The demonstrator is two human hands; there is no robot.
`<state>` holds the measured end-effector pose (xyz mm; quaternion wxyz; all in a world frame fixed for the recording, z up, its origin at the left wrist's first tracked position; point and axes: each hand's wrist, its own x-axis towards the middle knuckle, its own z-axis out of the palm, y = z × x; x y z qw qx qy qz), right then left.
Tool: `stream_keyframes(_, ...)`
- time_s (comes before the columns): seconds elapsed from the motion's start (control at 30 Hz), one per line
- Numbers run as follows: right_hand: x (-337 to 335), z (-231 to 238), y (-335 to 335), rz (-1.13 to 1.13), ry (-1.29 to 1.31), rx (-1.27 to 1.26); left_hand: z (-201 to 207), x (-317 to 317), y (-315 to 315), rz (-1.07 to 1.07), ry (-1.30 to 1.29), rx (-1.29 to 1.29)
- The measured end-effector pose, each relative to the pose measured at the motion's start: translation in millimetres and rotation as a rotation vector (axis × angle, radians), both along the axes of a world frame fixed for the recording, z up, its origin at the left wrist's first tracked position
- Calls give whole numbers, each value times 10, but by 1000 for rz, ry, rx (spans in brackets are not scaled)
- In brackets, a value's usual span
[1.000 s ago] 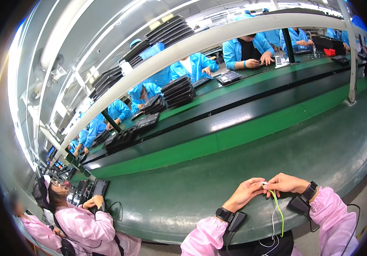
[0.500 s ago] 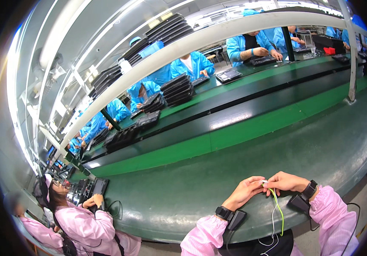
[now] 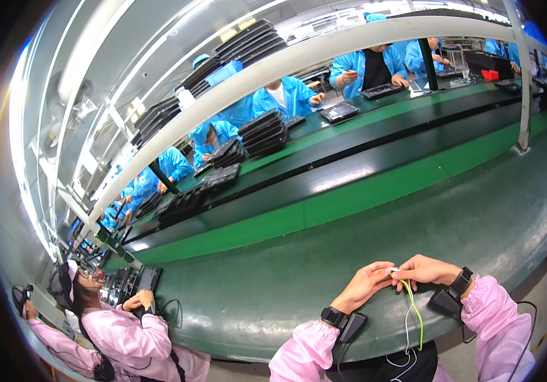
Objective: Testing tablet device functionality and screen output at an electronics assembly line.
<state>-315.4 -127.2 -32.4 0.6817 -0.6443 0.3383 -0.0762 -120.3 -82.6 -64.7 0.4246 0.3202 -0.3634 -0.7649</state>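
Note:
Over the near edge of the green bench, my left hand (image 3: 369,284) and my right hand (image 3: 427,270) meet fingertip to fingertip. Both are closed in a pinch around the upper end of a yellow-green cable (image 3: 419,313). A small white piece shows between the fingertips, too small and covered to make out. Beside the yellow-green cable hangs a thin white cable (image 3: 407,328), which falls in loose loops over my dark lap. Black straps with dark box-shaped devices sit on both my wrists.
The green bench (image 3: 273,299) curves round in front of me, with a conveyor line (image 3: 343,181) beyond it. A white rail (image 3: 286,60) crosses above. At left, a person in pink (image 3: 127,334) handles a dark device. Across the line, people in blue work among stacked black trays (image 3: 264,134).
My hands and the cables have hardly moved. Across the line, a person in blue has drawn one hand back and raised it. At far left, a person in pink has lifted a hand.

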Motion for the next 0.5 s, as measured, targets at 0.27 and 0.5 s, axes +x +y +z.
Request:
stream_keyframes(0.27,4,14,18,-14,-25,14,-28,2,1,-1,31,-5)
stream_keyframes(0.5,5,31,27,-10,-10,8,-10,-1,8,-2,17,-2)
